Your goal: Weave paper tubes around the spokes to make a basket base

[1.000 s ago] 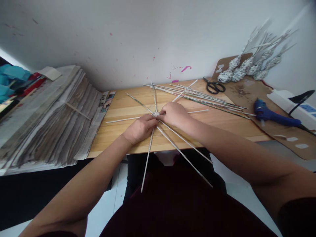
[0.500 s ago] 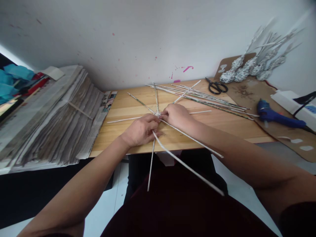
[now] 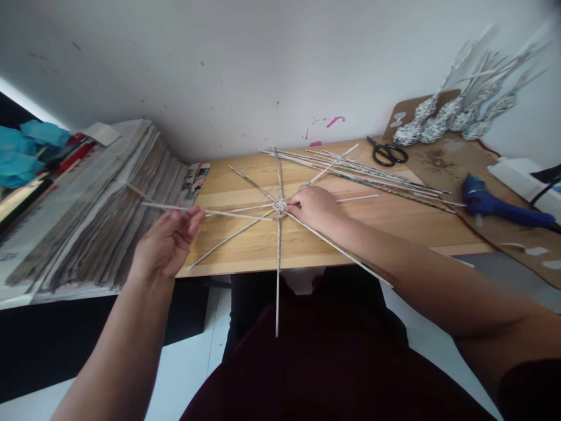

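Observation:
A star of thin rolled paper sticks lies on the wooden table [image 3: 394,219], with a small woven knot [image 3: 279,204] at its centre. My right hand [image 3: 313,206] rests closed on the knot's right side and pins it down. My left hand [image 3: 167,242] is out to the left over the table's edge. It pinches one long paper stick [image 3: 232,214] that runs from the knot leftward. One spoke [image 3: 277,275] points back over the table edge toward my body.
A thick pile of newspapers [image 3: 100,210] fills the left side. A bundle of spare paper sticks [image 3: 372,175] lies at the back, with black scissors [image 3: 388,153] beyond. A blue glue gun [image 3: 495,204] rests on brown cardboard at right, near several woven paper pieces [image 3: 442,120].
My left hand left the knot and swept out to the left, drawing one stick across with it. The right hand stayed on the centre.

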